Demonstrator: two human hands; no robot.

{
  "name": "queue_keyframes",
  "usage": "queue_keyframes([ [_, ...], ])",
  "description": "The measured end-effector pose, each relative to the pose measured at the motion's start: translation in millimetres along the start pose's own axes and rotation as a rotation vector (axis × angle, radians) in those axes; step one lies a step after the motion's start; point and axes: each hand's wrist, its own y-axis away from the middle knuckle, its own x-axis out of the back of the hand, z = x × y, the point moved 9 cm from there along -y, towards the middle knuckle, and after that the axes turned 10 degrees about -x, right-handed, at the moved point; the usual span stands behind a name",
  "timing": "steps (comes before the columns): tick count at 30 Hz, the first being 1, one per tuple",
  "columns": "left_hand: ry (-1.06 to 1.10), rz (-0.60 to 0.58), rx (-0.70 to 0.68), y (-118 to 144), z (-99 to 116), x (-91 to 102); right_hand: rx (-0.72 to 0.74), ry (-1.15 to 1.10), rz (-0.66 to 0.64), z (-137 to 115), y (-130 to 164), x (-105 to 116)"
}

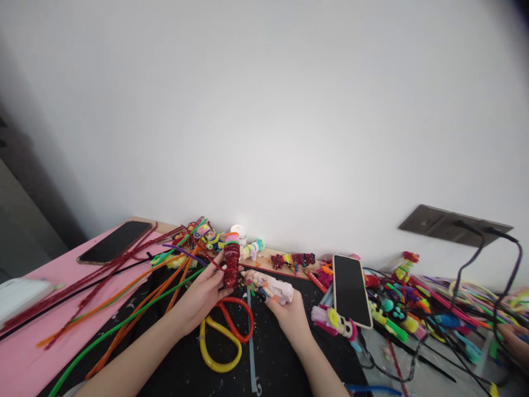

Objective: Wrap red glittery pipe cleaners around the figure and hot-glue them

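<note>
In my left hand [202, 298] is a figure wound from dark red tinsel pipe cleaner [232, 264], held upright with pink, orange and green bands near its top. The fingers close round its left side. My right hand [287, 317] grips a pale hot glue gun [275, 286], its nozzle turned left and close to the figure's lower part. Colourful lumps coat the front of the gun. Whether the nozzle touches the figure, I cannot tell. Below them lie a red looped handle [246, 331] and a yellow looped handle [221, 364], perhaps one pair of scissors.
Loose pipe cleaners [136, 314] spread across the pink board [25, 353] at left, beside a dark phone [114, 242]. A white-framed phone [351, 289] leans at right, near finished figures [334, 322]. Cables hang from a wall socket [454, 225]. Another person's hand [514, 342] shows far right.
</note>
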Motion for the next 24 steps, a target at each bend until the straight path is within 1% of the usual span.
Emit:
queue_keyframes([
  [4,-0.029,-0.011,-0.008,0,-1,-0.8,-0.02,-0.094,-0.018,1,1,-1],
  [10,-0.046,-0.026,0.002,2,-1,-4.2,-0.019,-0.07,-0.069,0,2,-7],
  [24,-0.024,-0.044,-0.011,0,-5,-0.7,-0.006,-0.068,-0.062,-3,4,-10],
])
